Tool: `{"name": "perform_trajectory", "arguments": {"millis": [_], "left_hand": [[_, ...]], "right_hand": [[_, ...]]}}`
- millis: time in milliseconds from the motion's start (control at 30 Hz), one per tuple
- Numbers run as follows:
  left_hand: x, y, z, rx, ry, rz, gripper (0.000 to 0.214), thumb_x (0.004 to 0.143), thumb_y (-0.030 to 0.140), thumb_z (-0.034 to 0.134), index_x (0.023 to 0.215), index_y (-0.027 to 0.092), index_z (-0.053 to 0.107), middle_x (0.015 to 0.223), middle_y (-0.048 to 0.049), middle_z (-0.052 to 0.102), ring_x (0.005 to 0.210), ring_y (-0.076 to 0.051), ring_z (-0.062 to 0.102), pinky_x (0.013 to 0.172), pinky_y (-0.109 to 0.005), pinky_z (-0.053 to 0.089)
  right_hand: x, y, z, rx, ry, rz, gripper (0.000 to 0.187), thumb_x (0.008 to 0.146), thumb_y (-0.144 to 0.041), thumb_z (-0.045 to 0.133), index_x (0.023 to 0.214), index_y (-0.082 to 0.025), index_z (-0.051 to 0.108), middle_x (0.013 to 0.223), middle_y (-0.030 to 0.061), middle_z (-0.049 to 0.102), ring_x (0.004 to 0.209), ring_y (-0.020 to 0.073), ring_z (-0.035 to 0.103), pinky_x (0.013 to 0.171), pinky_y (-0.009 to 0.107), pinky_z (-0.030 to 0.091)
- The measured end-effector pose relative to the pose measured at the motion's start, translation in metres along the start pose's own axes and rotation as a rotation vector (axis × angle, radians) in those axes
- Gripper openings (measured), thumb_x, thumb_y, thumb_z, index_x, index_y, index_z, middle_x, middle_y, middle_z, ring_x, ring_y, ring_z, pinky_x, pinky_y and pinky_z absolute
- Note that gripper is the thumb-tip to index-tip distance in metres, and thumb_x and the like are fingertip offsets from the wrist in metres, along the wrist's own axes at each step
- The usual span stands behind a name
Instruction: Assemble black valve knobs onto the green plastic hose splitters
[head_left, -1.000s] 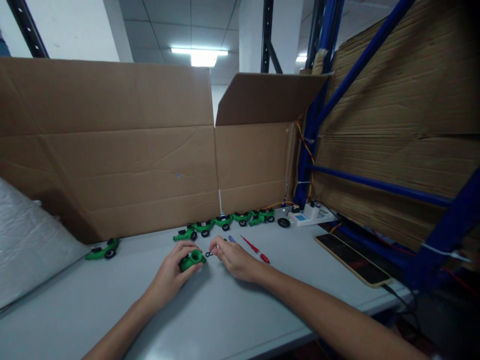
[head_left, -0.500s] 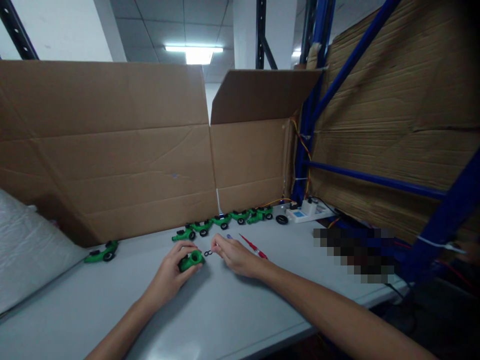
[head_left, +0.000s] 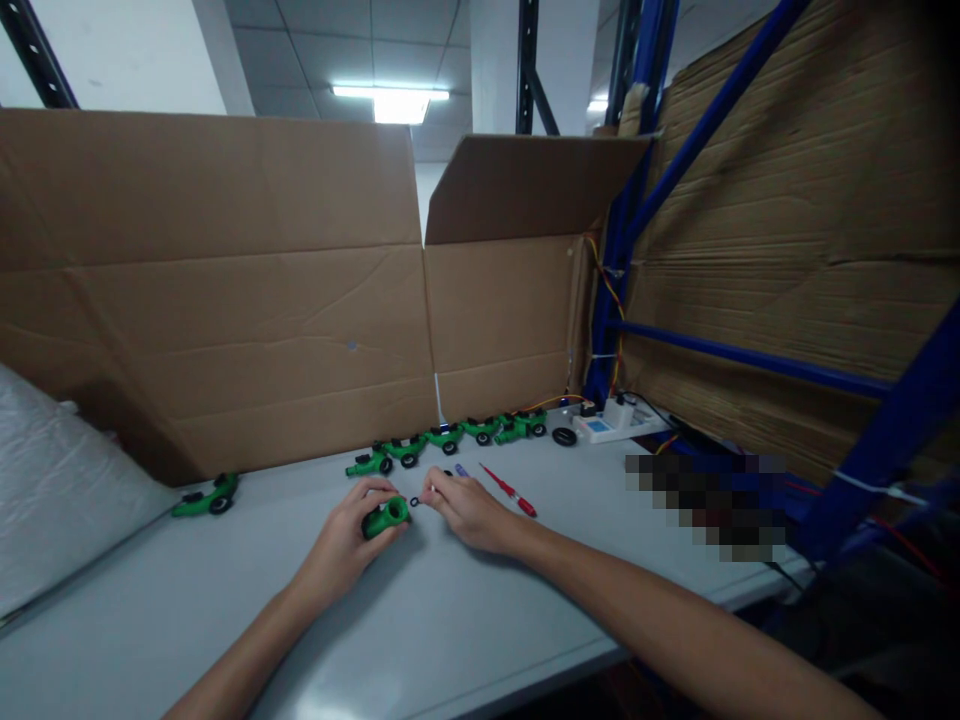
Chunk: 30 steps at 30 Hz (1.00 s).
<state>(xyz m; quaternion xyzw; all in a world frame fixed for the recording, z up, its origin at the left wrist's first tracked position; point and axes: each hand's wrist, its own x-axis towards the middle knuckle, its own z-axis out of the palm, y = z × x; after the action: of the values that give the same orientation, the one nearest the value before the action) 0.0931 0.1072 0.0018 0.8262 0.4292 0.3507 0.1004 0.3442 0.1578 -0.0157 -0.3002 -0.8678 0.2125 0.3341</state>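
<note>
My left hand (head_left: pixel 352 522) is wrapped around a green plastic valve-like body (head_left: pixel 385 517), its round opening tilted up and toward the right. My right hand (head_left: pixel 463 507) is closed in a pinch just to the right of that opening. A small black ring (head_left: pixel 415 501) shows at its fingertips, in the narrow gap between the hands. Beyond my right hand, a red screwdriver (head_left: pixel 510 490) and a blue-tipped item (head_left: pixel 461 470), partly hidden by the hand, lie on the table.
Several green pieces with black parts (head_left: pixel 444 439) stand in a row along the cardboard wall (head_left: pixel 300 320); another green piece (head_left: pixel 207 497) sits left, near a white padded bag (head_left: pixel 67 500). A black ring-shaped coil (head_left: pixel 564 437) lies beside a power strip (head_left: pixel 615 421). Blue rack posts rise at right.
Two small black rings showed between the hands; now only one is visible, and my right fingertips are slightly closer to the green body. The camera view has shifted a little.
</note>
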Motion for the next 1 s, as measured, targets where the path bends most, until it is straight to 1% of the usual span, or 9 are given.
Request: {"name": "perform_trajectory", "arguments": {"millis": [167,267,367,433,500,567,733,867,1000], "left_hand": [[-0.001,0.003,-0.003,0.015,0.042,-0.04,0.029,0.094,0.039,0.077,0.118,0.023,0.072,0.122,-0.0087,0.074,0.114,-0.026,0.07,0.101,-0.039,0.056],[-0.002,0.005,-0.007,0.032,0.051,-0.098,0.036,0.095,0.043,0.076,0.125,0.024,0.07,0.12,-0.0073,0.077,0.11,-0.026,0.074,0.1,-0.039,0.058],[-0.002,0.007,-0.011,0.038,0.051,-0.12,0.037,0.097,0.047,0.073,0.125,0.024,0.07,0.119,-0.0071,0.079,0.106,-0.026,0.076,0.095,-0.037,0.059],[-0.002,0.008,-0.013,0.034,0.042,-0.109,0.037,0.097,0.047,0.072,0.125,0.023,0.07,0.119,-0.0073,0.079,0.106,-0.025,0.075,0.094,-0.036,0.059],[-0.002,0.01,-0.013,0.031,0.028,-0.099,0.036,0.098,0.047,0.071,0.125,0.023,0.07,0.118,-0.0071,0.078,0.106,-0.025,0.075,0.094,-0.035,0.058],[-0.002,0.01,-0.013,0.033,0.014,-0.1,0.035,0.099,0.048,0.07,0.124,0.023,0.07,0.116,-0.0068,0.078,0.104,-0.024,0.075,0.094,-0.035,0.058],[-0.002,0.012,-0.009,0.04,-0.009,-0.083,0.035,0.099,0.049,0.07,0.122,0.023,0.07,0.113,-0.0069,0.078,0.101,-0.024,0.075,0.091,-0.035,0.058],[-0.001,0.015,-0.008,0.024,-0.01,-0.042,0.035,0.099,0.049,0.071,0.122,0.023,0.07,0.112,-0.0069,0.078,0.1,-0.024,0.074,0.091,-0.035,0.058],[-0.003,0.014,-0.007,0.016,-0.029,-0.053,0.036,0.098,0.048,0.072,0.124,0.024,0.069,0.114,-0.0058,0.078,0.101,-0.024,0.074,0.091,-0.036,0.058]], "right_hand": [[0.0,-0.001,-0.003,0.019,0.073,-0.055,0.024,0.115,-0.035,0.041,0.106,-0.023,0.06,0.102,0.004,0.067,0.093,0.0202,0.063,0.085,0.03,0.045],[0.0,-0.004,-0.006,0.036,0.098,-0.073,0.023,0.115,-0.031,0.038,0.117,-0.024,0.06,0.113,0.0068,0.067,0.104,0.0213,0.063,0.094,0.033,0.047],[0.0,-0.006,-0.007,0.028,0.088,-0.067,0.025,0.114,-0.027,0.038,0.131,-0.024,0.055,0.125,0.01,0.066,0.112,0.0229,0.063,0.098,0.036,0.047],[-0.001,-0.007,-0.006,0.019,0.064,-0.036,0.026,0.113,-0.026,0.039,0.135,-0.024,0.052,0.12,0.01,0.067,0.107,0.0236,0.064,0.093,0.036,0.047],[-0.001,-0.007,-0.006,0.019,0.053,0.021,0.026,0.112,-0.026,0.039,0.136,-0.022,0.048,0.103,0.0063,0.067,0.091,0.0228,0.064,0.083,0.034,0.045],[-0.001,-0.007,-0.006,0.025,0.05,0.067,0.022,0.112,-0.027,0.04,0.132,-0.022,0.046,0.089,0.0014,0.063,0.078,0.0212,0.06,0.074,0.031,0.041],[0.0,-0.007,-0.008,0.068,0.05,0.042,0.01,0.112,-0.028,0.038,0.114,-0.024,0.046,0.09,0.0005,0.061,0.075,0.0191,0.056,0.069,0.028,0.035],[0.0,-0.009,-0.006,0.108,0.024,0.067,0.009,0.111,-0.027,0.036,0.11,-0.024,0.045,0.079,-0.0025,0.056,0.066,0.0182,0.051,0.065,0.028,0.033],[-0.002,-0.012,-0.004,0.108,0.016,0.036,0.006,0.109,-0.024,0.039,0.109,-0.024,0.044,0.081,-0.0025,0.056,0.067,0.0179,0.05,0.065,0.027,0.034]]}}
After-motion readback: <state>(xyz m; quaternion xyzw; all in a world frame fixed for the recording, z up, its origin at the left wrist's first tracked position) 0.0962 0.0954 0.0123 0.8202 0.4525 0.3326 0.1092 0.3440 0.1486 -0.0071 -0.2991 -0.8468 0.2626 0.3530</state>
